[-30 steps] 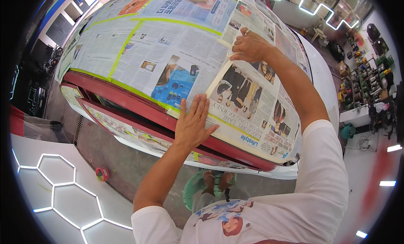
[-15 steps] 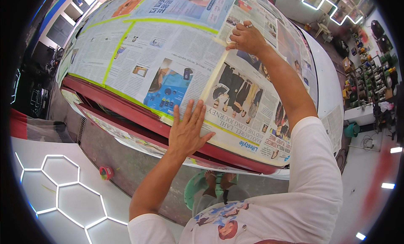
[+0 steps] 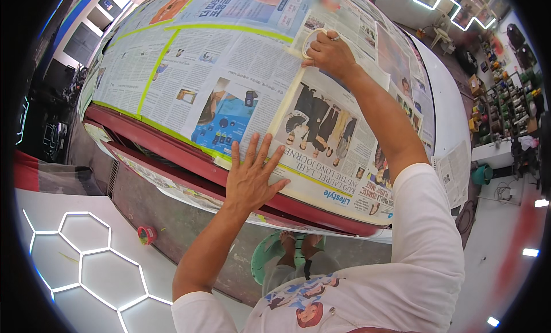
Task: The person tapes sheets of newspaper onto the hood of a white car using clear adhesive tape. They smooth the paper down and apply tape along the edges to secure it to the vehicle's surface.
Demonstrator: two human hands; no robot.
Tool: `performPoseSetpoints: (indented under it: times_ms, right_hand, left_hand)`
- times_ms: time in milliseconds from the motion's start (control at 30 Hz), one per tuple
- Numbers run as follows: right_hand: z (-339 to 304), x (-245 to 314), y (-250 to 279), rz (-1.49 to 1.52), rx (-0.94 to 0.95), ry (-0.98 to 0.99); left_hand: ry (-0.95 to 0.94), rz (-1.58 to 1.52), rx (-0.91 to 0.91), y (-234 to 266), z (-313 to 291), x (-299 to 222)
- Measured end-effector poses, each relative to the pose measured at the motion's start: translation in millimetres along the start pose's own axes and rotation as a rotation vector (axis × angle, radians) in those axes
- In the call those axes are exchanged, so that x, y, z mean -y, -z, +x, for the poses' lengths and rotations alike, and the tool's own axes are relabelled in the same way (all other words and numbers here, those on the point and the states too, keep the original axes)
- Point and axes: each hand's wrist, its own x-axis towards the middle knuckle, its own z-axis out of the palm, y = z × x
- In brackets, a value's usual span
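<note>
Newspaper sheets (image 3: pixel 229 60) cover the top of a car with a dark red edge (image 3: pixel 313 218). My left hand (image 3: pixel 251 181) lies flat on the sheets close to that edge, fingers spread. Farther off and to the right, my right hand (image 3: pixel 332 56) is closed on a roll of cream masking tape (image 3: pixel 307 42), partly hidden by the fingers. A cream tape strip (image 3: pixel 286 106) runs between the two hands along a seam of the newspaper. Yellow-green tape (image 3: pixel 154 76) crosses the sheets farther left.
My feet stand on a green stool (image 3: pixel 261 261) beside the car. A small red bucket (image 3: pixel 147 235) sits on the floor at left. Shelves with several bottles and cans (image 3: pixel 511 97) line the right wall. White car bodywork (image 3: pixel 450 103) shows past the newspaper at right.
My right hand has shifted slightly left, and more of the tape roll's ring shows. My left hand stays near the red edge, its fingers a little more spread.
</note>
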Motion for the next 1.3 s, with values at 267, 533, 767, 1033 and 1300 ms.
performPoseSetpoints:
  times_ms: [267, 533, 767, 1033, 1300]
  right_hand:
    - [-13, 6, 0, -0.072, 0.034, -0.09]
    - [-5, -6, 7, -0.009, 0.183, -0.134]
    - [-4, -57, 15, 0.159, 0.272, 0.14]
    - [4, -116, 16, 0.029, 0.533, -0.113]
    - [15, -126, -20, -0.069, 0.486, -0.207]
  left_hand:
    - [-0.092, -0.016, -0.092, -14, 87, -12]
    - [-0.025, 0.149, 0.061, -23, 208, 4]
    - [-0.031, 0.122, 0.033, -26, 205, 4]
    - [-0.059, 0.108, -0.004, -22, 201, 7]
    - [-0.049, 0.09, 0.031, -24, 204, 6]
